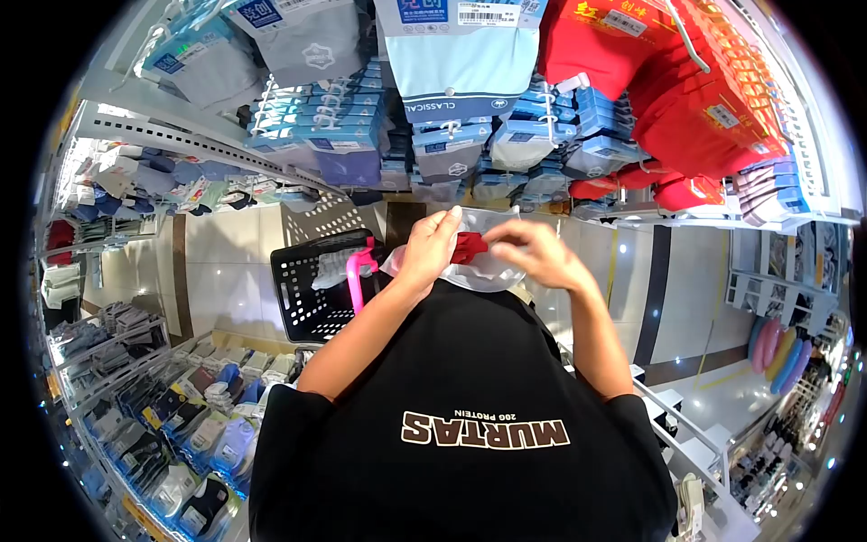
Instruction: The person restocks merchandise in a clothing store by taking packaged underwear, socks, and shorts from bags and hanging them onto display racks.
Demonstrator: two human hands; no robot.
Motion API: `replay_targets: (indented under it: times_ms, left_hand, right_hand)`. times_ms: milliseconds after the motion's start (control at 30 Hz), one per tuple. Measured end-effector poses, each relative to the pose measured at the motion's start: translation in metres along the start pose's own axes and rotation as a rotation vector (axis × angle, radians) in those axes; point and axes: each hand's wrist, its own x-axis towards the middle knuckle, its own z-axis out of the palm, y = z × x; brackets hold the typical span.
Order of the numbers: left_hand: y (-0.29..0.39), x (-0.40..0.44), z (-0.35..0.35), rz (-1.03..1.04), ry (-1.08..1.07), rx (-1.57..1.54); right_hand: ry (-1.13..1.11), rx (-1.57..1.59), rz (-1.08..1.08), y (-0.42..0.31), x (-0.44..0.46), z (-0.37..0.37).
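Observation:
In front of my chest, my left hand (430, 247) is closed on a clear plastic bag (492, 276), its thumb pressed against the fingers. A folded piece of red fabric (468, 247) shows inside the bag, between my two hands. My right hand (535, 253) is just to the right of the red fabric, above the bag's right side. Its fingers are bent and smeared by motion, so whether they grip anything cannot be made out.
A black basket (287, 287) with a pink handle (356, 285) stands left, holding a clear packet (336, 269). Packaged blue underwear (461, 68) and red packages (713, 117) hang ahead on hooks. Socks (172, 406) fill a lower-left rack. A white metal rack (700, 438) is at lower right.

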Motion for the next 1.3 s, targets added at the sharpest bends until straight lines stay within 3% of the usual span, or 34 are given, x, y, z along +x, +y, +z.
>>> replay_targets:
  times_ms: [67, 167, 200, 267, 367, 433, 700, 900, 1067, 1233, 1300]
  left_hand:
    - [-0.004, 0.004, 0.005, 0.031, -0.031, -0.011]
    - [-0.022, 0.011, 0.022, 0.094, 0.018, 0.08]
    - [-0.025, 0.011, 0.03, 0.145, 0.019, 0.108]
    - [-0.033, 0.013, 0.046, 0.216, 0.001, 0.161]
    - [-0.039, 0.008, 0.061, 0.254, -0.052, 0.335]
    - [-0.037, 0.001, 0.068, 0.311, -0.113, 0.394]
    - [-0.034, -0.005, 0.074, 0.377, -0.184, 0.418]
    - [-0.031, -0.004, 0.075, 0.303, -0.277, 0.441]
    - [-0.043, 0.001, 0.076, 0.417, -0.241, 0.435]
    - [-0.036, -0.002, 0.075, 0.249, -0.319, 0.532]
    - [-0.039, -0.006, 0.079, 0.281, -0.337, 0.522]
  right_hand:
    - [-0.084, 0.113, 0.123, 0.039, 0.006, 0.029]
    - [-0.092, 0.035, -0.036, 0.06, 0.018, 0.062]
    - [0.011, 0.181, -0.173, 0.085, 0.025, 0.08]
    - [0.05, 0.428, -0.146, 0.134, 0.033, 0.104]
    - [-0.038, 0.023, -0.009, 0.145, 0.031, 0.096]
    - [-0.059, -0.039, 0.028, 0.144, 0.028, 0.094]
    - [-0.083, -0.121, 0.089, 0.147, 0.021, 0.091]
    - [-0.091, -0.132, 0.092, 0.151, 0.028, 0.094]
    - [-0.087, -0.118, 0.068, 0.152, 0.039, 0.102]
    - [-0.077, -0.134, 0.063, 0.155, 0.043, 0.101]
    - [-0.074, -0.142, 0.065, 0.155, 0.042, 0.1]
